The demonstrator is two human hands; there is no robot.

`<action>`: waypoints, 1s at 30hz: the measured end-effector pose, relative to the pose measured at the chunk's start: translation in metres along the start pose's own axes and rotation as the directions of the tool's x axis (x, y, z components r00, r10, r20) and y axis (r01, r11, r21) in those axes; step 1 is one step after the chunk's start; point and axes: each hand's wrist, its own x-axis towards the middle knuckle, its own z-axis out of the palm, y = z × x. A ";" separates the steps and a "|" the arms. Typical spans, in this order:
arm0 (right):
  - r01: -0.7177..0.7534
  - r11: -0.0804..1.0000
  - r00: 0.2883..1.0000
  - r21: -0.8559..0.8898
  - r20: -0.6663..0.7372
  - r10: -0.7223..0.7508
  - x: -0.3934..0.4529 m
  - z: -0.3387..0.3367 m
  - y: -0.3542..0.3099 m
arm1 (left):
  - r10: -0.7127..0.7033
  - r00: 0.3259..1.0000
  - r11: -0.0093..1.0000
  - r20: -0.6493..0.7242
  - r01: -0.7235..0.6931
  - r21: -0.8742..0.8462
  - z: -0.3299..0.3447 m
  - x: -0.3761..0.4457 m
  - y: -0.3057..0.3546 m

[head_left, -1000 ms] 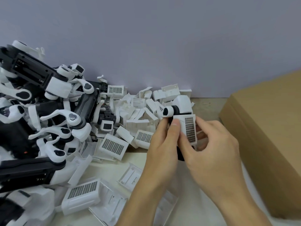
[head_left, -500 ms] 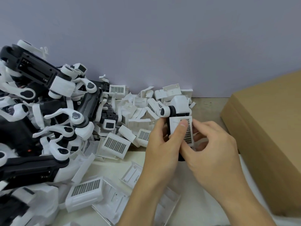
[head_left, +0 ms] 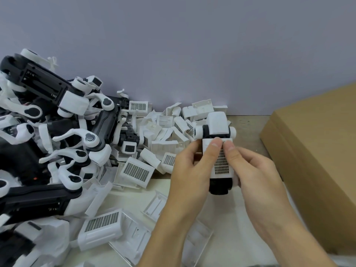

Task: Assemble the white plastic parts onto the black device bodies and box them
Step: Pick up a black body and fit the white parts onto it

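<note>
Gripping the black device body [head_left: 219, 186] near the worktop's [head_left: 240, 224] far edge, the left hand [head_left: 189, 170] and right hand [head_left: 254, 170] are pinching a smooth white grille-patterned rectangular cover [head_left: 221, 162] against it, thumbs pressing together, beside the matte cardboard box [head_left: 317, 155].

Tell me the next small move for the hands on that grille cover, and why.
Probably press the white grille cover down until it seats: both thumbs already lie on it, left hand and right hand hold the black device body, and nothing shows it latched.
</note>
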 end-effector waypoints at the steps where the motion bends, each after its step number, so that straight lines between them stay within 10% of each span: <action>1: -0.017 0.999 1.000 0.034 -0.012 0.017 0.000 0.000 0.001 | 0.003 1.000 1.000 -0.010 -0.003 0.011 0.001 0.000 0.000; 30: 0.203 0.979 0.965 -0.007 -0.170 -0.201 0.001 0.002 -0.001 | 0.096 0.995 0.968 -0.029 -0.087 0.234 0.004 0.000 0.003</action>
